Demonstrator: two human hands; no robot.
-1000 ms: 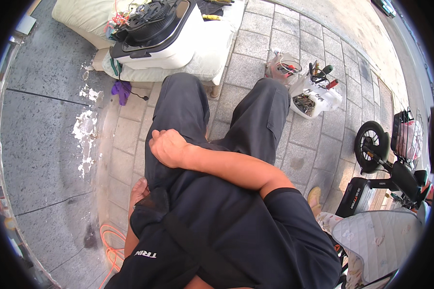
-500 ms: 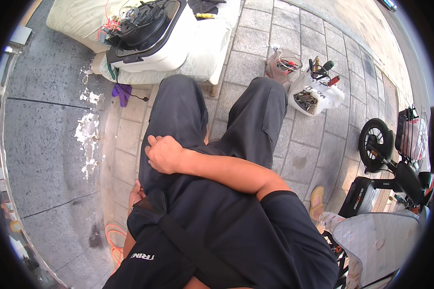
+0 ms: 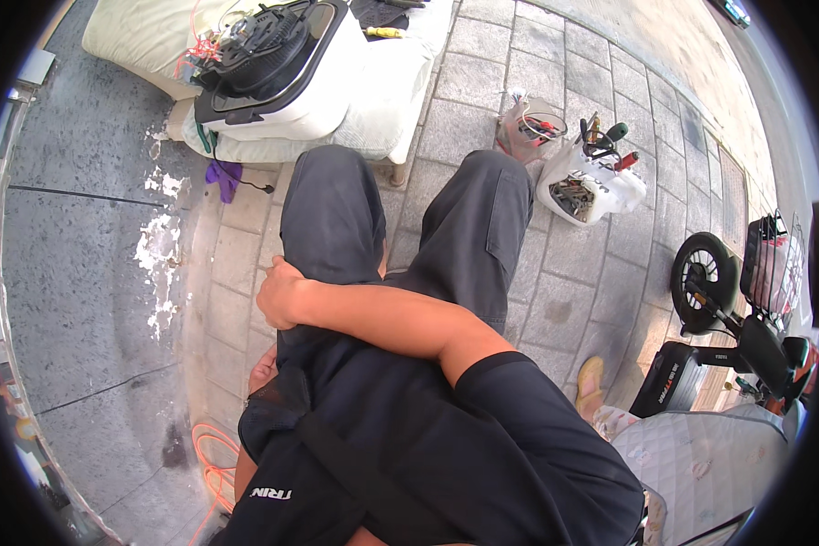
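Observation:
My right forearm lies across my lap, and my right hand (image 3: 282, 293) rests bent over the outer side of my left thigh, its fingers mostly hidden. Low at my left side, my left hand (image 3: 263, 369) shows in part beside a black mesh pouch (image 3: 278, 400); its fingers look loosely apart, and nothing shows in them. Beyond my left knee, a white appliance (image 3: 287, 114) with a black rim and an exposed black round part (image 3: 268, 56) sits on a cream-covered seat (image 3: 378, 136), away from both hands. Thin orange-red wires (image 3: 202, 55) trail from it.
To the right stand a clear tub (image 3: 530, 132) and a cut white jug (image 3: 569, 214) holding tools. A yellow-handled tool (image 3: 384, 33) lies by the appliance. A purple cloth (image 3: 222, 180) and orange cable (image 3: 211, 455) are at left. A bike wheel (image 3: 703, 282) and someone's yellow shoe (image 3: 590, 378) are right.
My right hand has slid left and slightly up along the thigh, over its outer side, so its fingers now show less. My left hand has shifted slightly; the view has moved a little.

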